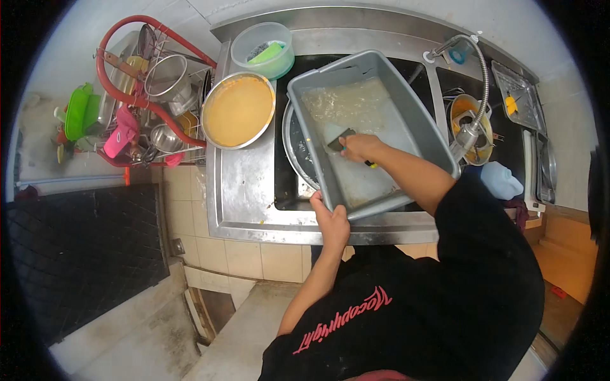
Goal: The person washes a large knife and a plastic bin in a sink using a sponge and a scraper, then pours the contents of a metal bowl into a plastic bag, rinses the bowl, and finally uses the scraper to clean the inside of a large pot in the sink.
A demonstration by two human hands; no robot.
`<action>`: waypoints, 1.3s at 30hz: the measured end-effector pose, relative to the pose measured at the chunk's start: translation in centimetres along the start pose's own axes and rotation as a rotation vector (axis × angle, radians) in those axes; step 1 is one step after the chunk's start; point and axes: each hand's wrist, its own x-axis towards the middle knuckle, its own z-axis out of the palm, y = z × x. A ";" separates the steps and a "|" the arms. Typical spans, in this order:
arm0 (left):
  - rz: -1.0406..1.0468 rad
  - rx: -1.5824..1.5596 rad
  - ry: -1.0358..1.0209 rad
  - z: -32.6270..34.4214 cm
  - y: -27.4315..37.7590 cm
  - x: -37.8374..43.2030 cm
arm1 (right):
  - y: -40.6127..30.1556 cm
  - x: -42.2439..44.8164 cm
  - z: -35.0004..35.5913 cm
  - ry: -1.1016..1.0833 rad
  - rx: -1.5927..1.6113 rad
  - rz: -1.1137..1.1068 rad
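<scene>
A grey plastic tub [405, 133] lies tilted over a steel sink, with a shallow layer of cloudy liquid at its far end. My left hand [332, 221] grips the tub's near left corner, thumb over the rim. Inside the tub, my right hand [360, 147] is closed on a scraper [339, 139], whose wide pale blade rests against the bottom; a bit of yellow and black handle shows below the fist. Under the tub's left side, a round metal lid or pan [291, 138] is partly hidden.
Left of the sink stand a metal bowl of orange-yellow liquid [239, 110] and a plastic tub with a green sponge [264, 52]. A red-framed dish rack [157, 109] is farther left. At right are a spring-hose faucet [482, 71], a dirty pot [483, 119] and metal trays [519, 90].
</scene>
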 end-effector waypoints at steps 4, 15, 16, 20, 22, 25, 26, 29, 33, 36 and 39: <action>-0.023 0.113 0.006 1.3 1.9 -1.0 | -0.4 -7.8 0.0 -0.058 -0.094 -0.128; 0.053 0.159 -0.002 1.0 -0.1 -0.8 | 0.6 0.0 1.0 0.051 0.045 -0.009; 0.047 0.174 -0.002 0.8 0.1 -0.7 | 0.6 -0.8 1.1 0.027 -0.002 -0.016; 0.075 0.179 -0.003 0.1 0.0 -0.9 | 1.1 -9.4 -2.6 -0.039 -0.120 0.023; 0.111 0.133 -0.015 0.2 -0.9 -0.8 | 3.7 -11.7 -4.3 0.177 0.000 0.208; 0.153 0.129 -0.037 0.1 -1.0 -0.9 | 7.5 -13.6 -8.1 0.488 0.134 0.390; 0.097 0.108 -0.052 0.3 -0.6 -1.1 | 8.8 -13.5 -8.7 0.600 0.118 0.431; 0.084 0.084 -0.050 0.4 0.5 -1.3 | 12.0 -12.2 -8.7 0.816 0.132 0.522; 0.083 0.097 -0.100 -0.2 0.0 -0.6 | 17.4 -8.8 -7.2 0.761 0.447 0.427; 0.169 0.142 -0.052 -1.1 0.0 -0.1 | 15.7 -8.8 -6.1 0.792 0.629 0.375; 0.177 0.147 -0.074 -2.2 -0.6 0.3 | 15.0 -10.7 -5.6 0.807 0.621 0.301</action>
